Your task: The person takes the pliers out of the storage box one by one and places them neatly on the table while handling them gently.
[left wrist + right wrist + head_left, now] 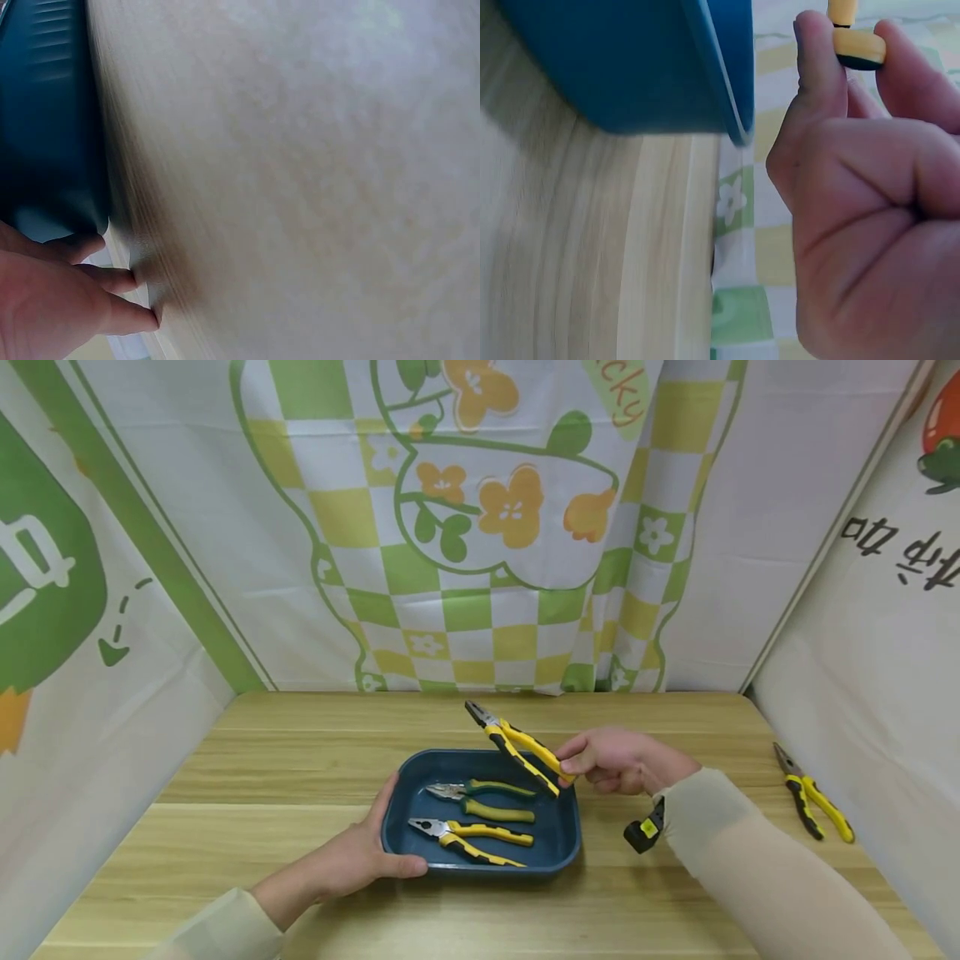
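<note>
Pinched by one yellow-and-black handle end, a pair of pliers (pixel 517 745) is held by my right hand (pixel 618 762) above the back right of a dark blue plastic bin (pixel 480 868). Its metal jaws point up and left. The right wrist view shows thumb and finger on the handle tip (pixel 860 46). My left hand (pixel 360 856) rests against the bin's left side, fingers extended along the wall and thumb at the front rim. Inside the bin lie pliers with olive-green handles (pixel 498 812) and, nearer me, yellow-and-black pliers (pixel 480 833). Both have jaws pointing left.
Another pair of yellow-and-black pliers (pixel 810 793) lies on the wooden table (pixel 300 760) at the far right. Patterned cloth (pixel 480 643) hangs behind the table's back edge, and printed white sheets stand on both sides. A black strap hangs at my right wrist.
</note>
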The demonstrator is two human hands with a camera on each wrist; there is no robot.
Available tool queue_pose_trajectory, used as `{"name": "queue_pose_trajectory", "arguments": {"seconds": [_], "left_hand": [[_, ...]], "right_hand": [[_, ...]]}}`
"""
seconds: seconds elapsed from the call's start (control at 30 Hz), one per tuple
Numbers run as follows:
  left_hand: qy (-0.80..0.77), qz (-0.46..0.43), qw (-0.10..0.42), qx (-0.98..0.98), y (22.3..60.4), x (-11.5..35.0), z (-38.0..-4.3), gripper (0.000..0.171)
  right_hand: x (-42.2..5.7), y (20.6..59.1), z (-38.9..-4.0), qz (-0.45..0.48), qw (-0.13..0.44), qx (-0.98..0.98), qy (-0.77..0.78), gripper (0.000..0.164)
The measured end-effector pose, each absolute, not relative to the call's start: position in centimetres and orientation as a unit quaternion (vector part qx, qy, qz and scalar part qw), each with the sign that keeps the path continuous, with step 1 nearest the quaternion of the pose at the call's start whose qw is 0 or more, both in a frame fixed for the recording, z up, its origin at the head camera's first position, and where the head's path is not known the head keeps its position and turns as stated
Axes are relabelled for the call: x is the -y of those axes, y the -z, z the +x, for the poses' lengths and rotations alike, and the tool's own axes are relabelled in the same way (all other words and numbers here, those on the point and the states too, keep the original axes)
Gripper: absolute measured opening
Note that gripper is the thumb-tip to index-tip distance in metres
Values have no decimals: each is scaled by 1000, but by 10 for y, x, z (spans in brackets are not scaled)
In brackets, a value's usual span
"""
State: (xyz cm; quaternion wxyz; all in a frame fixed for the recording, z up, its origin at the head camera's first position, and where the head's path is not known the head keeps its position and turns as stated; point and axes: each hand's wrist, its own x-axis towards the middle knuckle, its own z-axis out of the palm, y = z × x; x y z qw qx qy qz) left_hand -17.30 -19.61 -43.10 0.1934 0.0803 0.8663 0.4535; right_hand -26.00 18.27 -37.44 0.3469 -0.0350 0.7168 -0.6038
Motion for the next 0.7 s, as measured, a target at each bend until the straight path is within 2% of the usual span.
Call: {"name": "queue_pose_trajectory", "arguments": {"seconds": [0.2,0.6,0.7], "left_hand": [[-446,81,192,-871,431,197,-172,131],[-434,79,184,-878,431,195,-172,132],[-436,77,184,-877,430,196,-171,132]], "right_hand": [[-203,377,-265,-33,345,-684,642,36],[-249,388,-266,-9,304,-685,662,52],[-258,392,-264,3,292,-698,654,50]]}}
